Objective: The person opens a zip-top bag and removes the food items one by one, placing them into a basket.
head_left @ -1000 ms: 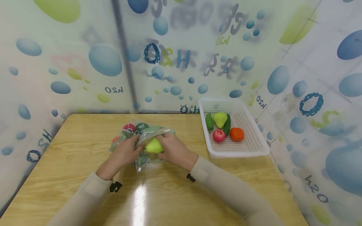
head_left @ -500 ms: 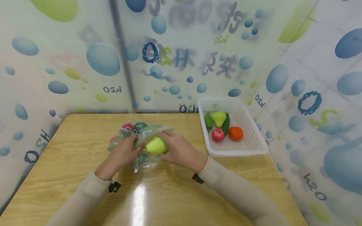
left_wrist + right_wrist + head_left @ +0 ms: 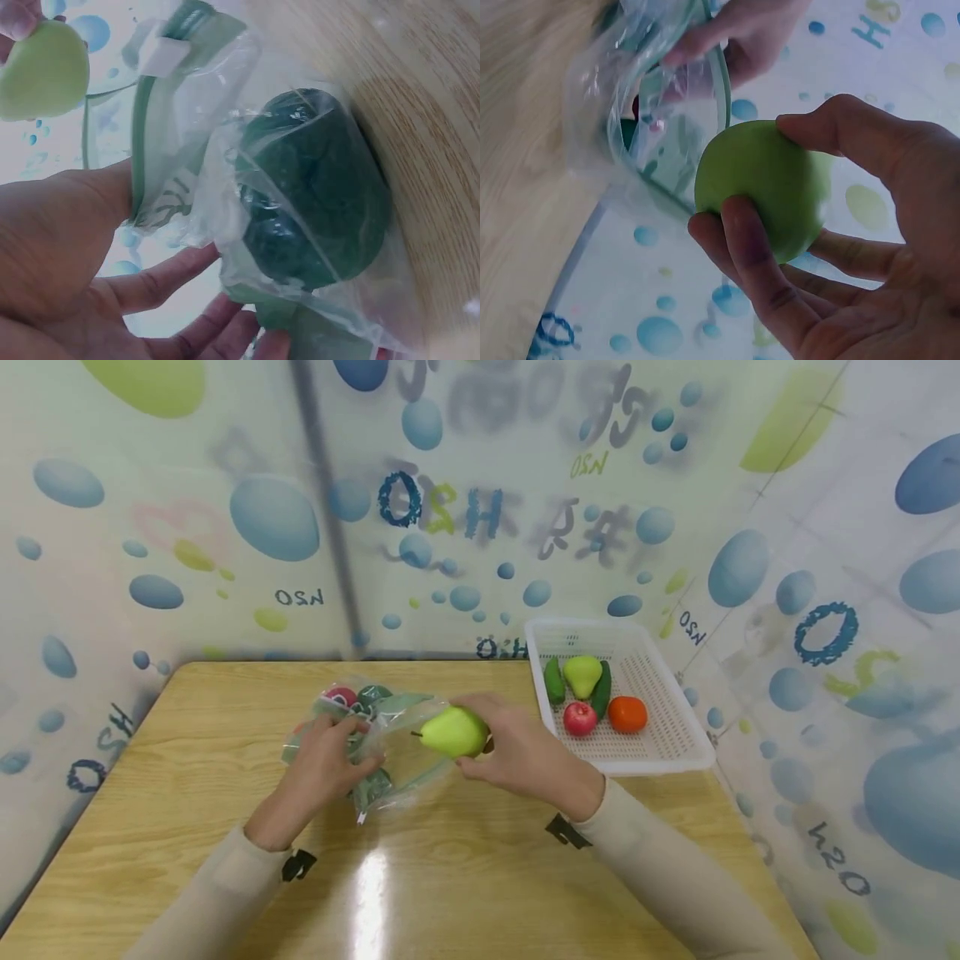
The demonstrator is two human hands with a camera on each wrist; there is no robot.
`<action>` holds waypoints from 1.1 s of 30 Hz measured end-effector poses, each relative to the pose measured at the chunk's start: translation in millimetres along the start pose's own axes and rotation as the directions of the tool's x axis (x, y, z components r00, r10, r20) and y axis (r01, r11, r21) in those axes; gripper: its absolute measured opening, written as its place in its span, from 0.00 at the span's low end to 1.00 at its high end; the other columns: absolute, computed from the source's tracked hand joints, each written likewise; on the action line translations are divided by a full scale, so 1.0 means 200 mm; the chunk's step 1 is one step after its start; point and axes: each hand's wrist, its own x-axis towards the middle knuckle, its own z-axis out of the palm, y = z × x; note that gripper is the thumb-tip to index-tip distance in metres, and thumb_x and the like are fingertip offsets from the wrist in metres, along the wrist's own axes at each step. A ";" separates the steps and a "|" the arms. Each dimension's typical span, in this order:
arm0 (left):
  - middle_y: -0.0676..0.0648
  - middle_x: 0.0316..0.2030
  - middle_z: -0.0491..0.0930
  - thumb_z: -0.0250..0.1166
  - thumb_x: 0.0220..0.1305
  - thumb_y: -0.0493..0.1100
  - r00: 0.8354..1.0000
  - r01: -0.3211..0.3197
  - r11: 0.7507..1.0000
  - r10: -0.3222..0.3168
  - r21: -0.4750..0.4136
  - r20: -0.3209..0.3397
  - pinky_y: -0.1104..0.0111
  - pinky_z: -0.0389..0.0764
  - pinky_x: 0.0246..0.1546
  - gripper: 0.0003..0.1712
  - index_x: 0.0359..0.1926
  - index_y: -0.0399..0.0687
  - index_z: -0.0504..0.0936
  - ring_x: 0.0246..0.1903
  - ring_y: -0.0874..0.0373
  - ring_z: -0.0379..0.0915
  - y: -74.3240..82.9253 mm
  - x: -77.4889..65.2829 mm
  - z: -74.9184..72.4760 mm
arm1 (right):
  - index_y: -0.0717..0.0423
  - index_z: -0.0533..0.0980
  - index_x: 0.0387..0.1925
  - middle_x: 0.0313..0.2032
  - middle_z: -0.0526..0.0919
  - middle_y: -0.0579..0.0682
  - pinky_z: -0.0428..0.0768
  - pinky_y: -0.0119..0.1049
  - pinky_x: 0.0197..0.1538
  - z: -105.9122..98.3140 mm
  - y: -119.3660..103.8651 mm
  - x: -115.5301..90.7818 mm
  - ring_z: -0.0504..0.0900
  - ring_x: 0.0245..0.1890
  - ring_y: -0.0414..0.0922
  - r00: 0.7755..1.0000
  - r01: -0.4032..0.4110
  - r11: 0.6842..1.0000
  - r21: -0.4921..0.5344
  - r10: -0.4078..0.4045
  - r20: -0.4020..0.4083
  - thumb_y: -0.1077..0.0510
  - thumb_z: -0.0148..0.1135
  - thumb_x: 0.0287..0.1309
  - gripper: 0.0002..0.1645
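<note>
My right hand holds a yellow-green pear by its rounded end, thumb and fingers curled round it, stem pointing left. The pear is just outside the mouth of a clear zip bag with a green-edged opening. My left hand grips the bag near its mouth, thumb at the rim; some fingers are hidden by plastic. Within the bag lie a red item and a dark green rounded item, whose kinds are unclear through the film. The bag's white slider shows in the left wrist view.
A white perforated basket stands at the table's back right. In it are another pear, a cucumber, a shorter green vegetable, a red apple and an orange-red tomato-like item. A patterned wall rises behind the wooden table.
My right hand has moved right with the pear, drawing it from the bag's mouth into the open. The left hand stays at the bag. The basket's contents look unchanged.
</note>
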 end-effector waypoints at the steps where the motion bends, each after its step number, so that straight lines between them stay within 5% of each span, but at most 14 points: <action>1: 0.23 0.60 0.82 0.84 0.69 0.51 1.000 0.009 1.000 -0.009 -0.003 0.005 0.36 0.82 0.54 0.34 0.65 0.32 0.89 0.59 0.25 0.78 0.02 -0.01 -0.02 | 0.60 0.77 0.79 0.70 0.86 0.59 0.96 0.40 0.51 -0.02 0.01 -0.01 0.89 0.47 0.46 1.000 -0.006 1.000 -0.010 0.006 -0.017 0.59 0.86 0.65 0.45; 8: 0.23 0.60 0.83 0.83 0.72 0.54 0.996 0.060 0.998 -0.060 -0.002 0.065 0.35 0.81 0.56 0.36 0.69 0.33 0.87 0.65 0.22 0.70 0.08 -0.08 -0.08 | 0.65 0.79 0.76 0.66 0.89 0.61 0.97 0.46 0.50 -0.14 0.17 -0.09 0.91 0.49 0.50 0.988 -0.074 0.994 -0.086 0.061 -0.141 0.60 0.88 0.61 0.45; 15: 0.12 0.73 0.70 0.83 0.73 0.56 0.990 0.106 0.994 -0.106 0.005 0.091 0.25 0.81 0.65 0.39 0.69 0.30 0.84 0.73 0.15 0.67 0.06 -0.11 -0.10 | 0.66 0.78 0.77 0.65 0.90 0.65 0.91 0.57 0.55 -0.30 0.37 -0.19 0.88 0.50 0.57 0.948 -0.292 0.940 -0.176 0.260 -0.185 0.57 0.85 0.63 0.44; 22: 0.14 0.71 0.69 0.81 0.75 0.58 0.982 0.143 0.990 -0.142 0.009 0.128 0.30 0.86 0.61 0.43 0.72 0.28 0.82 0.64 0.22 0.76 0.06 -0.13 -0.11 | 0.72 0.76 0.74 0.56 0.89 0.69 0.90 0.54 0.50 -0.48 0.55 -0.31 0.86 0.45 0.57 0.877 -0.479 0.842 -0.249 0.470 -0.097 0.50 0.83 0.68 0.44; 33: 0.13 0.70 0.69 0.78 0.78 0.58 0.978 0.143 0.990 -0.141 -0.001 0.151 0.32 0.87 0.59 0.42 0.72 0.27 0.80 0.58 0.27 0.80 0.04 -0.12 -0.10 | 0.77 0.82 0.62 0.47 0.91 0.68 0.86 0.51 0.46 -0.56 0.73 -0.40 0.84 0.40 0.57 0.796 -0.550 0.765 -0.334 0.602 0.069 0.45 0.83 0.67 0.42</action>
